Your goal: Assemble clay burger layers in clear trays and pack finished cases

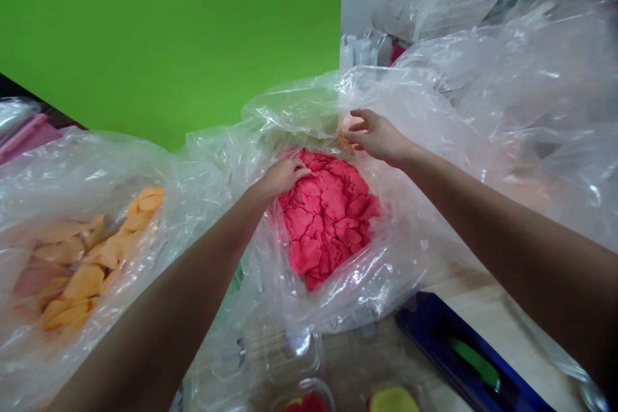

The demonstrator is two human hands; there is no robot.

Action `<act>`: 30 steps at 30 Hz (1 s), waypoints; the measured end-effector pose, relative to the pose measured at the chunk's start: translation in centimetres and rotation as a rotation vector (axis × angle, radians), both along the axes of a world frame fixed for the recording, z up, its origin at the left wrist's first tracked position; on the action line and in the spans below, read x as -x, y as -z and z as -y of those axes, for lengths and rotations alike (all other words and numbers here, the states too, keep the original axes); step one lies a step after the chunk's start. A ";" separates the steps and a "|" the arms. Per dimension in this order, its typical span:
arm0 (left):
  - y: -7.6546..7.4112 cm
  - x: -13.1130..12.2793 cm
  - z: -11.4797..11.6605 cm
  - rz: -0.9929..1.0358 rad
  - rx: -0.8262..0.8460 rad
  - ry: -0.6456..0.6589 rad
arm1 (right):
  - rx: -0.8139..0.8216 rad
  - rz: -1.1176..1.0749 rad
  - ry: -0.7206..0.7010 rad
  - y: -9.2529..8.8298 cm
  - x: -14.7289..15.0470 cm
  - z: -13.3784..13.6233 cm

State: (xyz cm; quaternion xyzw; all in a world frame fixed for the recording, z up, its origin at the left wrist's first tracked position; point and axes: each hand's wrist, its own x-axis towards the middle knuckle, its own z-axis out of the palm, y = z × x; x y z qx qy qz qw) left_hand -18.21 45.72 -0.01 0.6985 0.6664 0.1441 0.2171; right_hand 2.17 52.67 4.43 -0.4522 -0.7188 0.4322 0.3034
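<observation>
A clear plastic bag (333,309) lies open in the middle, filled with pinkish-red dough-like lumps (328,212), cracked and flattened. My left hand (284,176) rests at the upper left edge of these lumps, its fingers closed together; whether it pinches dough or plastic is hidden. Above the upper right edge of the red heap is my right hand (376,135), fingers bent but apart, with nothing visible between them. Just behind its fingertips, a pale orange lump (345,132) shows through the plastic.
Another clear bag at left holds orange pieces (84,280). A bright green panel (168,32) stands behind. At the back right are a white basket (449,3) and piled plastic (531,96). In front lie a dark blue tool-like object (434,322) and clear tubs, one with yellow contents (393,399).
</observation>
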 end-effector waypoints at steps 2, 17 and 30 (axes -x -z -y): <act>0.0 0.0 0.2 0.052 0.009 -0.010 | 0.026 0.003 -0.014 0.4 -0.2 0.0; -5.8 -3.9 4.6 0.433 -0.215 -0.251 | 0.771 -0.387 -0.314 -0.9 -1.0 7.2; -11.8 -9.5 21.2 0.751 -0.035 -0.287 | 1.016 -0.732 -0.354 -6.8 -7.3 21.1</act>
